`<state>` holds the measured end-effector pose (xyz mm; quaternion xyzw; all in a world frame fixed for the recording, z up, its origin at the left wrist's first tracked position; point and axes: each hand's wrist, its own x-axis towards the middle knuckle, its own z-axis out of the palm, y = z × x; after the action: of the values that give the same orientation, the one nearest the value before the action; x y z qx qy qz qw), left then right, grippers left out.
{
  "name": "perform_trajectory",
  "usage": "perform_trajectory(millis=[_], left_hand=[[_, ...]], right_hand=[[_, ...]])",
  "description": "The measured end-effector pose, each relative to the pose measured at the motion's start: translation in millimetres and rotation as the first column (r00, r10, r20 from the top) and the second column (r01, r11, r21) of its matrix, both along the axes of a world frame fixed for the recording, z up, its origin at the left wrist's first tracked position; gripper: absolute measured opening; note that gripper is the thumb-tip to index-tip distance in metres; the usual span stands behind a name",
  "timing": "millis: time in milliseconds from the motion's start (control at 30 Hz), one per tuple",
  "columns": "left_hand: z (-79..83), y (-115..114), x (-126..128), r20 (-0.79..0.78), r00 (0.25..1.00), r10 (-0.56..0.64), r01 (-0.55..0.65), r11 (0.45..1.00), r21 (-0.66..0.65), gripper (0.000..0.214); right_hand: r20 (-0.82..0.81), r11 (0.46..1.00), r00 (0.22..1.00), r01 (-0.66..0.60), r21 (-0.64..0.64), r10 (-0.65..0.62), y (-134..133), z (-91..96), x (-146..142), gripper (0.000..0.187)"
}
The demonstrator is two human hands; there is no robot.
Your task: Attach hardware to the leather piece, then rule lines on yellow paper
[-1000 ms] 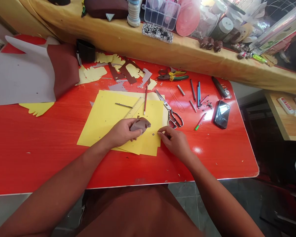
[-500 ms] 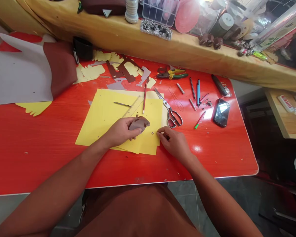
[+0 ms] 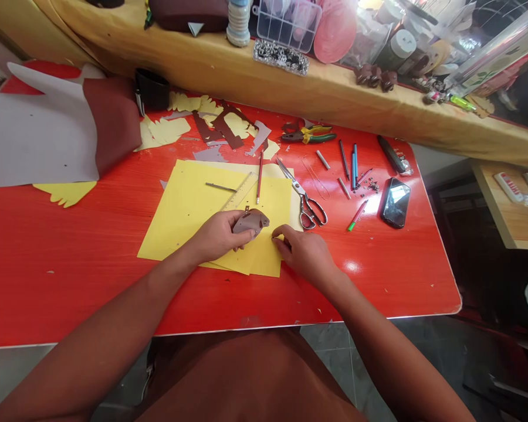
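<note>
Gripped between the thumb and fingers of the person's left hand (image 3: 220, 234) is a small grey-brown piece (image 3: 249, 223), held over the yellow sheets (image 3: 189, 199) near the middle of the red table (image 3: 92, 252). A round fitting (image 3: 265, 223) shows at the piece's right end, and a little tab (image 3: 247, 208) stands at its far edge. Just to the right, the right hand (image 3: 307, 249) reaches in over the sheets' right edge, thumb and forefinger drawn close together at a tiny dark speck (image 3: 273, 237); whether they pinch it or only touch it cannot be told. Beyond the left hand, a clear ruler (image 3: 242, 189) lies aslant on the sheets, between a thin dark rod (image 3: 220, 187) on the left and a red pencil (image 3: 259, 176) on the right. On the far side of the right hand are scissors (image 3: 300, 189), their blades pointing far and left. Farther right lie blue pens (image 3: 354, 164), scattered small bits (image 3: 373, 186) and a phone (image 3: 396, 203). Pliers (image 3: 308, 137) rest at the far side, right of some brown scraps (image 3: 227, 130), and a large grey sheet (image 3: 44, 135) covers the far left.
</note>
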<state>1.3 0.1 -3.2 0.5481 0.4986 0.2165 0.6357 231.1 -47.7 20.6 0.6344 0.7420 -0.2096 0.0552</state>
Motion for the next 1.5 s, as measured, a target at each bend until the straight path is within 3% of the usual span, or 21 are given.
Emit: perform_trajectory(millis=[233,767,867,1033,1300,1500], left_hand=[[-2.6,-1,-1,0.015,1.000,0.003,-0.003,1.000,0.000,0.036],[-1.8,-2,2,0.027,1.000,0.011,-0.012,0.999,0.033,0.034],[-3.6,-3,2,0.026,1.000,0.018,-0.019,0.999,0.029,0.034],[-3.7,-3,3,0.012,1.000,0.019,-0.020,0.999,0.025,0.037],[1.5,-3,5,0.037,0.999,0.020,-0.021,0.999,0.027,0.042],[0.7,-3,5,0.058,0.998,0.029,-0.030,1.000,0.006,0.042]], right_hand=[[0.049,0.998,0.998,-0.049,-0.037,0.051,0,4.1,-4,0.025],[-0.183,0.998,0.982,0.024,-0.058,-0.034,-14,-1.2,-2,0.012],[-0.347,0.997,0.935,0.064,-0.048,-0.077,-20,-3.8,-4,0.011],[-0.587,0.977,0.787,0.209,-0.033,-0.189,-21,-3.4,-17,0.018],[-0.694,0.951,0.688,0.309,0.018,-0.211,-13,-10.2,-37,0.017],[-0.719,0.940,0.659,0.340,0.022,-0.221,-12,-17.0,-38,0.016]])
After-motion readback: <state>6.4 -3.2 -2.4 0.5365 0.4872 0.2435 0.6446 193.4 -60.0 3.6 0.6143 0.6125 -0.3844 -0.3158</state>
